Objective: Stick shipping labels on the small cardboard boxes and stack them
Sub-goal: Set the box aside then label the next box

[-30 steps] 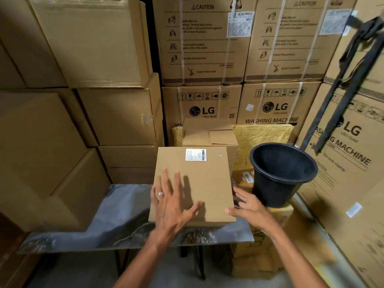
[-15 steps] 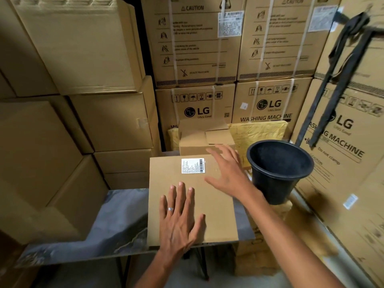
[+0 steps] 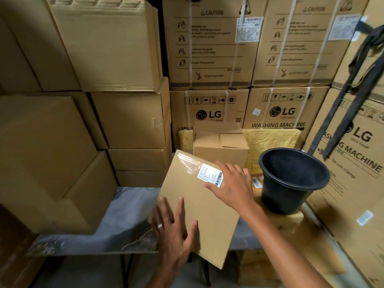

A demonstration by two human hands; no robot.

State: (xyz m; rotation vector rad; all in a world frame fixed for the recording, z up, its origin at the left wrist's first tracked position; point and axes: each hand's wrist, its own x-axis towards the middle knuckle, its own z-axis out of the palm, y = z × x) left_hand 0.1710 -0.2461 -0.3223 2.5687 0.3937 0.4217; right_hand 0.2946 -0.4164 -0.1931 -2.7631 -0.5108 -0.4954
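Observation:
A small flat cardboard box (image 3: 199,206) lies turned at an angle on the grey table (image 3: 124,215), its near corner hanging over the front edge. A white shipping label (image 3: 209,175) with a barcode is stuck near its far right corner, with clear tape beside it. My left hand (image 3: 176,231), wearing a ring, rests flat on the box's near left part with straight fingers. My right hand (image 3: 232,186) lies flat on the far right part, fingertips touching the label. Another small cardboard box (image 3: 220,142) stands behind, its top flaps partly open.
A black plastic bucket (image 3: 293,179) sits to the right on a low carton. Yellow padded envelopes (image 3: 272,140) lean behind it. Tall stacks of large cartons wall in the left, back and right. Black straps (image 3: 357,90) hang at the right.
The box has turned clockwise and slid toward the front edge. My right hand moved from the box's right side up onto the label corner. My left hand stayed flat on the near part.

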